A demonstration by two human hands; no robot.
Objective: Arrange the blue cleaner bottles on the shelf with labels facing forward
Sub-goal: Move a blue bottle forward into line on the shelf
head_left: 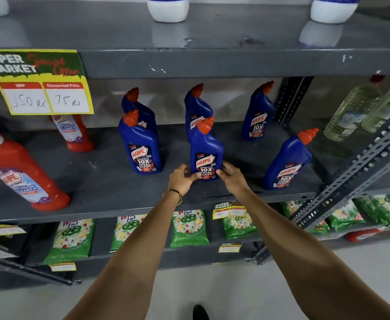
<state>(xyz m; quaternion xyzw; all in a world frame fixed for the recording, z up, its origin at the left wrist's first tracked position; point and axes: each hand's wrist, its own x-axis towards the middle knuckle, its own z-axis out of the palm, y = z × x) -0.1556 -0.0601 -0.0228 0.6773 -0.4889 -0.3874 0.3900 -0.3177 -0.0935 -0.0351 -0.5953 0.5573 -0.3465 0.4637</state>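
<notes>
Several blue cleaner bottles with orange caps stand on the grey middle shelf (111, 195). The front middle bottle (206, 146) stands upright with its label facing me. My left hand (182, 179) touches its lower left side and my right hand (230, 175) its lower right side, fingers curled around the base. Another front bottle (141, 146) stands to the left, label forward, and one (287, 161) to the right, leaning in the wide view. Three more stand behind: back left (141, 109) mostly hidden, back middle (197, 109), back right (257, 114).
Red cleaner bottles (23, 172) stand at the shelf's left, under a yellow price sign (44, 88). White bottles (167, 8) sit on the top shelf. Green detergent packs (188, 227) fill the shelf below. Clear bottles (355, 109) stand beyond the perforated metal upright (351, 176) on the right.
</notes>
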